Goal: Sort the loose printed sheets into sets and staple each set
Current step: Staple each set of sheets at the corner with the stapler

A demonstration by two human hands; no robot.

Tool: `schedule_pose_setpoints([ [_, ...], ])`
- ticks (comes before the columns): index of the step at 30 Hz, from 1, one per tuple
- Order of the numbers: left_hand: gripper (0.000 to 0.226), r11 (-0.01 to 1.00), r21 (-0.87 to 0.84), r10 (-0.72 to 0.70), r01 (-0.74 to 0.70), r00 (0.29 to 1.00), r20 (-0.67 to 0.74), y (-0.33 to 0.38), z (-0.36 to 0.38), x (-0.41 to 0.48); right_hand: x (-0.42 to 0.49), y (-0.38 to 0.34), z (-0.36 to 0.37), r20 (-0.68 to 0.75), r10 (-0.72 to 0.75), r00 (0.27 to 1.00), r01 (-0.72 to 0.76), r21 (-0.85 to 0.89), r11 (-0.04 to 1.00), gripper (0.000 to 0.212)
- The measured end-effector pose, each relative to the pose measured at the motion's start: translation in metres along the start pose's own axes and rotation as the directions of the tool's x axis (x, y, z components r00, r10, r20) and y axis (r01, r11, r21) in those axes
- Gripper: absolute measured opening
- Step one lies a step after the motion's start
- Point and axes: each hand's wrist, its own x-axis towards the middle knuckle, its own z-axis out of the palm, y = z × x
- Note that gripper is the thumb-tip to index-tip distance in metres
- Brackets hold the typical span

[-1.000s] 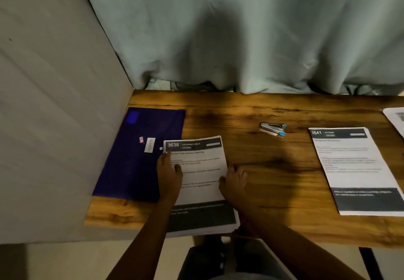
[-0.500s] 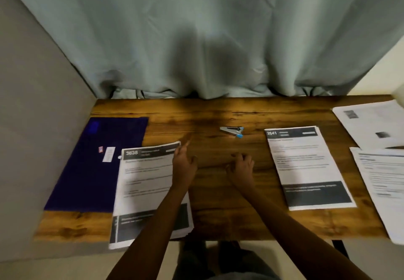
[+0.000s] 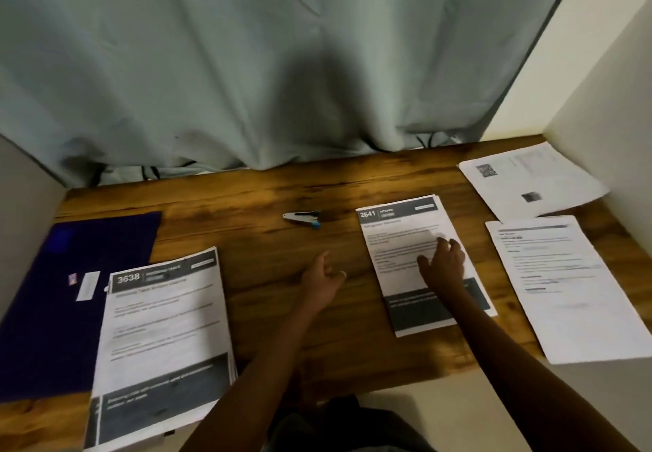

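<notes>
A stack of sheets headed 3638 (image 3: 165,324) lies at the front left of the wooden desk (image 3: 275,345). A second set headed 2641 (image 3: 405,240) lies right of centre. My right hand (image 3: 442,264) rests over the middle of the 2641 set with relaxed fingers. My left hand (image 3: 323,280) hovers over bare wood between the two sets, fingers loosely curled and holding nothing. A small grey stapler with a blue tip (image 3: 303,218) sits on the desk behind my left hand.
A dark blue folder (image 3: 63,296) lies at the far left, partly under the 3638 stack. Two more white printed sheets lie at the right: one near the front (image 3: 564,289) and one at the back (image 3: 529,176). A grey curtain (image 3: 282,63) hangs behind the desk.
Both hands left the 3638 stack and moved right. My right hand now rests on the 2641 set; my left hand is over bare wood. The view has panned right.
</notes>
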Motion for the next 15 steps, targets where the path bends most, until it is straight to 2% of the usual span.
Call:
schedule_pose_setpoints([
  [3,0.07,0.997,0.079,0.006,-0.01,0.998,0.056,0.005,0.018,0.005,0.013,0.026,-0.015,-0.023,0.106,0.994,-0.105,0.045,0.993,0.058],
  [6,0.073,0.991,0.134,0.011,-0.026,0.994,0.107,0.012,0.032,0.008,0.024,0.047,-0.021,0.027,0.184,0.983,-0.186,0.114,0.976,0.059],
  [10,0.075,0.985,0.167,0.022,-0.052,0.984,0.178,0.019,0.048,0.011,0.03,0.057,-0.019,0.05,0.178,0.983,-0.182,0.09,0.979,0.059],
  [15,0.071,0.982,0.157,0.074,-0.103,0.981,0.18,0.02,0.057,0.013,0.024,0.047,-0.01,0.092,0.17,0.981,-0.173,0.027,0.985,0.059],
])
